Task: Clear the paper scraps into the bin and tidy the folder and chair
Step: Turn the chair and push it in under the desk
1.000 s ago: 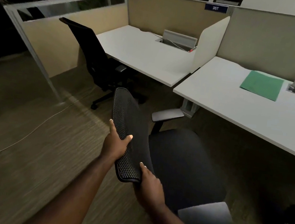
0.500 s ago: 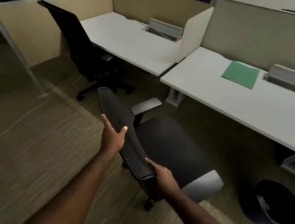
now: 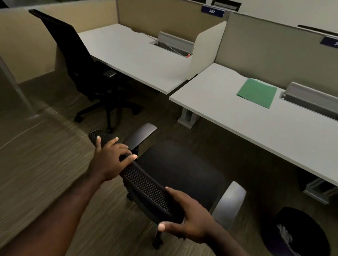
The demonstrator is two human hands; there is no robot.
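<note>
- The chair [image 3: 180,179] stands on the floor just short of the right-hand surface [image 3: 271,137], seat facing it, not yet under it. Judged from that, pushing it in is the step in hand.
- Risk: the armrests [image 3: 229,203] may sit too high and knock the edge of the surface if the chair is pushed straight in.
- Risk: an uneven push from the two hands could swing the wheeled chair toward the bin [image 3: 300,235], which stands on the floor close to its right, and tip out the paper in it.
- Left hand [image 3: 109,160]: fingers curled loosely over the top edge of the backrest, resting on it.
- Right hand [image 3: 190,219]: fingers half closed round the backrest's near end, thumb free below.
- The green folder [image 3: 257,92] lies flat on the surface, well apart from both hands.
</note>
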